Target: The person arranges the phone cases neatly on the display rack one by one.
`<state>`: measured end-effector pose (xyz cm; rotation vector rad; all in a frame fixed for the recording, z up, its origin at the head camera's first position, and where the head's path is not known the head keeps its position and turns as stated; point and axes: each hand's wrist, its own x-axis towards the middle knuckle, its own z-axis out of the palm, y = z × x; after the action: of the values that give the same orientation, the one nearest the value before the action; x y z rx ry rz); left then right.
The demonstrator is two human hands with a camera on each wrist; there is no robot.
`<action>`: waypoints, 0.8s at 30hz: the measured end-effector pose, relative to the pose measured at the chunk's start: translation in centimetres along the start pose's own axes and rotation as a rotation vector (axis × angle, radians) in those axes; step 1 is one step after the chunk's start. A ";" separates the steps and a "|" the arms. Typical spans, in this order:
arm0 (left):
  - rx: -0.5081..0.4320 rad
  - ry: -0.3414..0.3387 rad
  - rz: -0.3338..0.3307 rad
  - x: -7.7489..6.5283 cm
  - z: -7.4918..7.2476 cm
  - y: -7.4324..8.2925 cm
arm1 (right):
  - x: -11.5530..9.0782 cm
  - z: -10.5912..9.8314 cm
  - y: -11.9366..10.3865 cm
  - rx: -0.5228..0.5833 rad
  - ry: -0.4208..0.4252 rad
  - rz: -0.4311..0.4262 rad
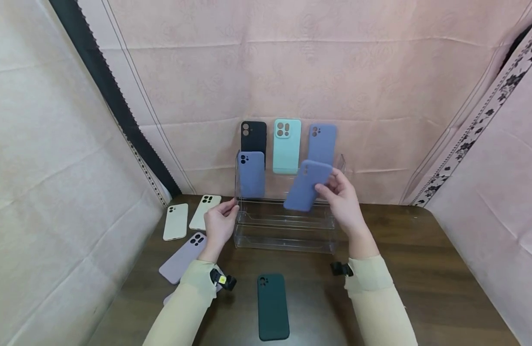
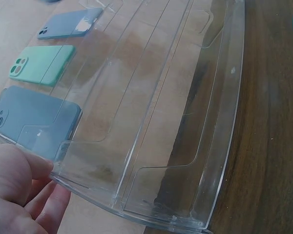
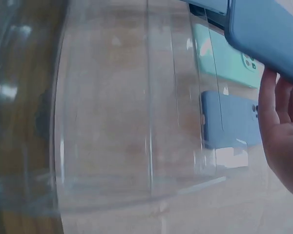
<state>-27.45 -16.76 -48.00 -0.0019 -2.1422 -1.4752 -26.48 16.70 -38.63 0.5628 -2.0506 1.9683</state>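
My right hand (image 1: 345, 204) pinches a blue phone case (image 1: 307, 190) between thumb and fingers, tilted in front of the upper right of a clear stepped display stand (image 1: 287, 244). With thumb and fingers, my left hand (image 1: 220, 223) grips the stand's left side edge; the left wrist view shows these fingers (image 2: 51, 207) at the clear side panel. Along the top tier stand a black case (image 1: 254, 134), a mint case (image 1: 286, 149) and another blue case (image 1: 323, 142), its lower part hidden behind the held one. A further blue case (image 1: 251, 178) stands one tier lower, before the black one.
On the brown table (image 1: 404, 269), two white cases (image 1: 175, 222) and a lilac case (image 1: 179, 262) lie left of the stand. Another lilac piece is mostly under my left sleeve. A dark green case (image 1: 272, 307) lies in front. Pale cloth (image 1: 378, 96) hangs behind and at both sides.
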 end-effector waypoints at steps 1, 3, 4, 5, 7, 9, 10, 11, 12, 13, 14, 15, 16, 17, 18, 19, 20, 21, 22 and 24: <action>0.001 0.002 0.003 0.0 0.0 0.0 | 0.5 0.3 0.0 0.019 0.018 -0.008; 0.005 0.005 0.007 0.0 0.0 -0.1 | 1.4 0.8 0.3 0.050 0.042 -0.012; 0.006 0.007 0.007 0.0 0.0 -0.1 | 1.9 1.1 0.5 0.057 0.053 -0.011; 0.006 0.007 0.007 -0.1 0.0 -0.1 | 2.3 1.3 0.7 0.060 0.062 -0.010; 0.002 0.008 0.008 -0.1 0.1 -0.1 | 2.9 1.7 1.1 0.064 0.078 -0.004; 0.000 0.009 0.008 -0.1 0.1 0.0 | 3.5 2.1 1.5 0.062 0.095 0.001; -0.002 0.008 0.008 -0.1 0.1 0.0 | 3.7 2.3 1.6 0.062 0.100 0.004; -0.002 0.007 0.008 -0.1 0.1 0.0 | 3.9 2.4 1.6 0.063 0.104 0.004; -0.001 0.006 0.007 0.0 0.1 0.0 | 4.1 2.6 1.7 0.061 0.106 0.004; 0.000 0.004 0.004 0.0 0.1 0.0 | 4.3 2.8 1.7 0.057 0.107 0.005; 0.000 0.004 0.003 0.0 0.1 0.0 | 4.4 2.9 1.8 0.056 0.109 0.003; 0.000 0.004 0.003 0.0 0.1 -0.1 | 4.6 3.1 1.8 0.054 0.111 0.003; -0.001 0.005 0.004 0.0 0.1 -0.1 | 4.8 3.2 1.9 0.054 0.111 0.002; -0.001 0.007 0.005 0.0 0.1 0.0 | 5.0 3.3 2.0 0.055 0.111 0.003; -0.001 0.009 0.007 0.0 0.1 0.0 | 5.2 3.5 2.1 0.054 0.109 0.002; -0.001 0.012 0.010 0.0 0.1 0.0 | 5.3 3.6 2.3 0.057 0.108 0.002; -0.002 0.017 0.013 0.0 0.1 0.0 | 5.5 3.7 2.4 0.054 0.106 0.003; -0.001 0.020 0.018 0.0 0.1 0.0 | 5.6 3.7 2.6 0.050 0.103 0.008; 0.000 0.024 0.025 0.0 0.2 0.0 | 5.8 3.8 2.7 0.042 0.098 0.012; 0.002 0.028 0.035 0.0 0.2 -0.1 | 6.0 3.9 2.9 0.026 0.089 0.023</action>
<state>-27.58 -16.61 -48.16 -0.0170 -2.1109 -1.4446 -32.78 12.19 -38.92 0.4504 -1.9892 1.9981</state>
